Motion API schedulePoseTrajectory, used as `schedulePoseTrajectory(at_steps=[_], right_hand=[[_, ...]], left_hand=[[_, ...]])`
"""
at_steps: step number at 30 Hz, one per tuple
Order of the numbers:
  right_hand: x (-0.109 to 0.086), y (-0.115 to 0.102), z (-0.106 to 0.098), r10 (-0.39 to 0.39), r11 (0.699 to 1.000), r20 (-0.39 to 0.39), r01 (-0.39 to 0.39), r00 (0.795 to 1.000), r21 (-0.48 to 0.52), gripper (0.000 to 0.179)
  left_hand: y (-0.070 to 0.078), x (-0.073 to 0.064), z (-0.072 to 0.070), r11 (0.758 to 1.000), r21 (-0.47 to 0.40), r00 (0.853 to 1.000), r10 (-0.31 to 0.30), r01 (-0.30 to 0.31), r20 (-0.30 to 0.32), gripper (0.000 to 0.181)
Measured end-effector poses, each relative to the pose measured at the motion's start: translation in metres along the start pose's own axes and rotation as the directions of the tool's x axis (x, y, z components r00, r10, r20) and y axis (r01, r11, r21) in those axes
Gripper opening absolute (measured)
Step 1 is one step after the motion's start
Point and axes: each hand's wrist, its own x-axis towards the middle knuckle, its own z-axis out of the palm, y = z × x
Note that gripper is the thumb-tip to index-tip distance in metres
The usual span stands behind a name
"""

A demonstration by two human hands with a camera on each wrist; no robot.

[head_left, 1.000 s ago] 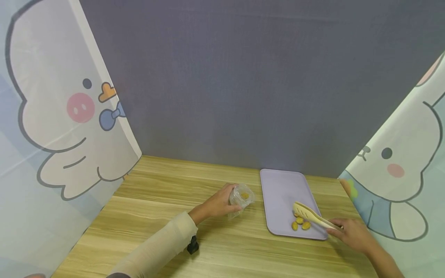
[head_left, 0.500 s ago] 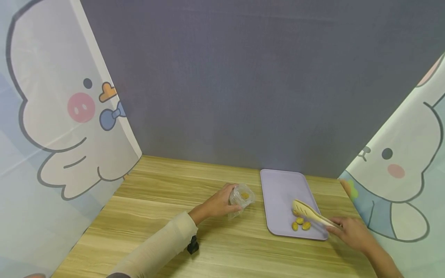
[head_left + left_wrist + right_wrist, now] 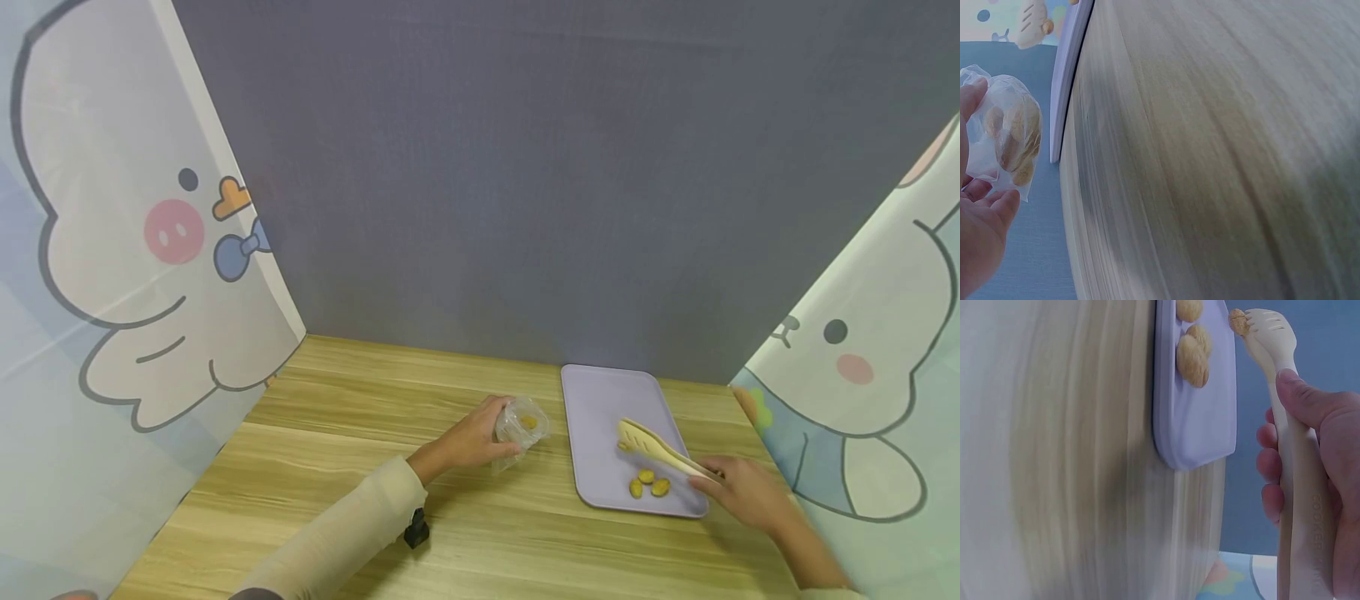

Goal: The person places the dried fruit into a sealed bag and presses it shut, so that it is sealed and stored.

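My left hand (image 3: 474,436) holds a clear plastic bag (image 3: 512,431) upright by its side, its mouth facing up. Through the film, several golden-brown snack pieces (image 3: 1022,134) show in the left wrist view. In my right hand (image 3: 750,492) are cream slotted tongs (image 3: 658,448), gripped by the handles with the thumb on top. A rounded brown snack piece (image 3: 1239,322) is pinched at the tongs' tips, raised above the lilac tray (image 3: 603,400). Three more pieces (image 3: 660,487) lie together near the tray's front end.
The wood-grain table (image 3: 352,400) runs back to a dark grey backdrop (image 3: 480,208). Printed cartoon sheets (image 3: 150,333) enclose both sides. A black block-like object (image 3: 416,529) shows under the left wrist.
The right hand has lifted the tongs with a snack piece off the group and moved them left and away over the tray. The left hand and bag have stayed still.
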Motion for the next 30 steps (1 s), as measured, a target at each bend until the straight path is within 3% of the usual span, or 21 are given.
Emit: schedulePoseTrajectory(at_steps=[4, 12, 30], right_hand=[[0.006, -0.006, 0.0, -0.012, 1.0, -0.028, 0.012, 1.0, -0.003, 0.029], [0.016, -0.019, -0.001, 0.031, 0.999, 0.01, -0.031, 0.999, 0.019, 0.03], [0.041, -0.043, -0.001, -0.022, 0.997, -0.01, 0.023, 1.0, 0.073, 0.027]], left_hand=[[0.0, 0.0, 0.0, 1.0, 0.002, 1.0, -0.007, 0.007, -0.001, 0.081], [0.001, 0.0, 0.0, 1.0, 0.003, 1.0, 0.003, -0.003, -0.001, 0.081], [0.003, 0.001, 0.001, 0.999, 0.025, 1.0, 0.027, -0.027, 0.006, 0.082]])
